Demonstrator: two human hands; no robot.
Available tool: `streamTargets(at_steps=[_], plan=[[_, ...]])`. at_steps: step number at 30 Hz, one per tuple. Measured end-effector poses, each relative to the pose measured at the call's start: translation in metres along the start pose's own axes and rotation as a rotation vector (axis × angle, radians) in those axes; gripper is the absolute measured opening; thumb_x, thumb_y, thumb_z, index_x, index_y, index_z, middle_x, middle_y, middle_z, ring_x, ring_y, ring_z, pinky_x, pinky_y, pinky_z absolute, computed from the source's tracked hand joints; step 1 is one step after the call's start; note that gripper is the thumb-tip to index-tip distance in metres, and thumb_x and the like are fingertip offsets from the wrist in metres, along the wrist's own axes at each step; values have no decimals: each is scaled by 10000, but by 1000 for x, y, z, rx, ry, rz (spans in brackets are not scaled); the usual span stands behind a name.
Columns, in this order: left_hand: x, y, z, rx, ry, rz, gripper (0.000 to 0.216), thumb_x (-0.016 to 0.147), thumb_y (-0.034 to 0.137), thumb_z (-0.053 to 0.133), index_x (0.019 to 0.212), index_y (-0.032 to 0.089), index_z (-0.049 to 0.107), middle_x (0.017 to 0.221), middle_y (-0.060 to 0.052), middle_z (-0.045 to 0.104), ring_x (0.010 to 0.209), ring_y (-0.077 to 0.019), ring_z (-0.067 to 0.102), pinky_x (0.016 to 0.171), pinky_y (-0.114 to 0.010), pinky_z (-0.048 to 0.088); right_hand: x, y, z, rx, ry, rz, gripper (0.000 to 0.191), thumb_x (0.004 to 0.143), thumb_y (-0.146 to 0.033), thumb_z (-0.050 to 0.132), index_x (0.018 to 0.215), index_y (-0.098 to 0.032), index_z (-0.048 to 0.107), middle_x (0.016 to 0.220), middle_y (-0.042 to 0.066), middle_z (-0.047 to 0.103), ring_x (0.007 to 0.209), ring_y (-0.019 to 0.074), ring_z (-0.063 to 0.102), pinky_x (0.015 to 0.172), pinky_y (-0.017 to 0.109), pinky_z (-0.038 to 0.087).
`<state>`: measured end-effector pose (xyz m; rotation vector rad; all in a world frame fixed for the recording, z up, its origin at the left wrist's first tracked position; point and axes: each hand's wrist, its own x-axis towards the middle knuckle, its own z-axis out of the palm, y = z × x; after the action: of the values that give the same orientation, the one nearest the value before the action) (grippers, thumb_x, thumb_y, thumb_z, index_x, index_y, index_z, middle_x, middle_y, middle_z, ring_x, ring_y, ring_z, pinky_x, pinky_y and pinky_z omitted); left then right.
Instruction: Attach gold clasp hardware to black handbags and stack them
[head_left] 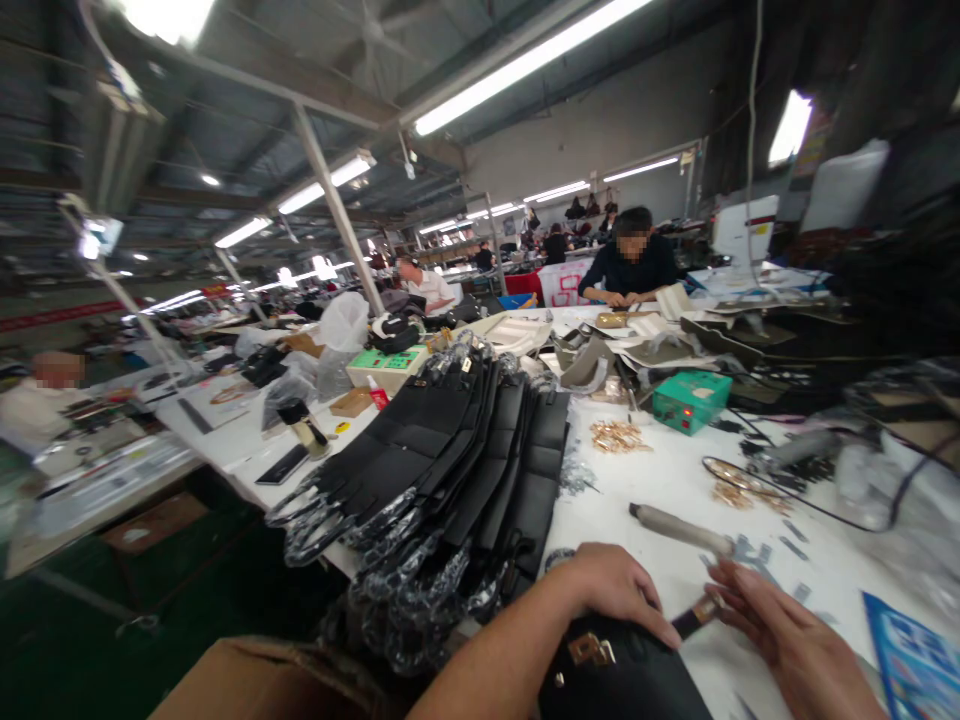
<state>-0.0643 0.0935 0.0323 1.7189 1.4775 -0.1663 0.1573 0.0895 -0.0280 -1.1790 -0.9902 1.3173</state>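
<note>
A black handbag (622, 680) with a gold-coloured clasp (590, 650) lies at the table's front edge. My left hand (615, 590) grips its top edge, fingers curled over. Out from under that hand runs a short dark strap (696, 615) with a gold-brown end piece. My right hand (787, 630) pinches this end between thumb and fingertips. Beside the left hand, black bags (450, 440) are piled in an overlapping row, their handles wrapped in clear plastic (397, 600). A hammer-like tool with a pale handle (679, 528) rests just beyond the right hand.
Small gold-coloured fittings (619, 438) lie near a green box (690, 402) with a red light. Flat grey metal pieces (757, 555) are scattered by the right hand. A blue packet (911, 650) is at right, a cardboard box (255, 685) at lower left. A co-worker (634, 260) sits across the table.
</note>
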Motion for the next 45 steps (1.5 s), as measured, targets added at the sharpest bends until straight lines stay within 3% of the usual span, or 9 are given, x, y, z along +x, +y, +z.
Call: streamTargets(at_steps=[3, 8, 14, 22, 28, 31, 35, 40, 45], plan=[[-1, 2, -1, 63, 79, 69, 522, 573, 734, 690, 905, 339, 764, 901, 62, 759, 847, -185, 670, 662, -241, 456, -29, -20, 0, -163, -30, 45, 531, 808, -580, 653, 1157, -183, 705, 972, 110, 751, 859, 286, 714, 727, 393, 614], [11, -5, -3, 51, 44, 157, 471, 654, 679, 666, 923, 306, 771, 864, 33, 756, 809, -182, 653, 634, -243, 410, -64, -44, 11, -422, -129, -79, 430, 888, -527, 583, 1143, -208, 716, 879, 53, 703, 690, 171, 633, 681, 304, 550], [14, -8, -3, 49, 44, 201, 424, 678, 651, 656, 889, 303, 775, 806, 38, 745, 749, -162, 638, 592, -240, 371, -77, -33, 21, -374, -250, 11, 450, 879, -495, 622, 1205, -193, 691, 729, 16, 659, 634, 156, 609, 655, 299, 529], [22, -12, -5, 57, 26, 227, 402, 682, 638, 644, 893, 322, 777, 819, 42, 749, 758, -157, 638, 589, -241, 364, -80, -35, 18, -519, -428, -59, 358, 951, -431, 528, 1218, -243, 676, 990, 58, 666, 792, 165, 643, 699, 286, 539], [22, -8, -7, 73, 6, 210, 428, 651, 670, 648, 878, 331, 778, 803, 48, 753, 742, -155, 639, 599, -231, 371, -82, -20, 22, -495, -272, 13, 418, 852, -392, 663, 1231, -217, 638, 995, 57, 719, 825, 195, 677, 772, 323, 550], [23, -6, -8, 86, 2, 190, 425, 636, 661, 661, 869, 326, 781, 819, 41, 758, 734, -156, 636, 610, -232, 378, -81, -15, 24, -558, -251, 41, 290, 827, -418, 680, 1018, -202, 714, 905, 54, 737, 800, 210, 677, 728, 318, 543], [25, -4, -9, 100, -6, 183, 433, 622, 663, 661, 862, 323, 782, 821, 36, 756, 716, -158, 631, 591, -238, 371, -80, -16, 26, -598, -184, -54, 250, 834, -442, 673, 855, -198, 724, 866, 57, 731, 787, 207, 670, 717, 305, 529], [29, -5, -9, 103, -20, 194, 422, 620, 666, 659, 845, 330, 782, 813, 41, 756, 718, -159, 632, 576, -238, 362, -80, -17, 29, -582, -141, 52, 307, 828, -470, 672, 886, -174, 727, 720, 45, 714, 613, 182, 650, 569, 269, 503], [31, -10, -8, 80, -26, 197, 407, 641, 638, 664, 874, 326, 781, 811, 41, 759, 722, -154, 635, 593, -232, 370, -77, -13, 34, -602, -109, 22, 294, 820, -456, 679, 886, -176, 740, 709, 38, 719, 577, 171, 648, 530, 251, 488]])
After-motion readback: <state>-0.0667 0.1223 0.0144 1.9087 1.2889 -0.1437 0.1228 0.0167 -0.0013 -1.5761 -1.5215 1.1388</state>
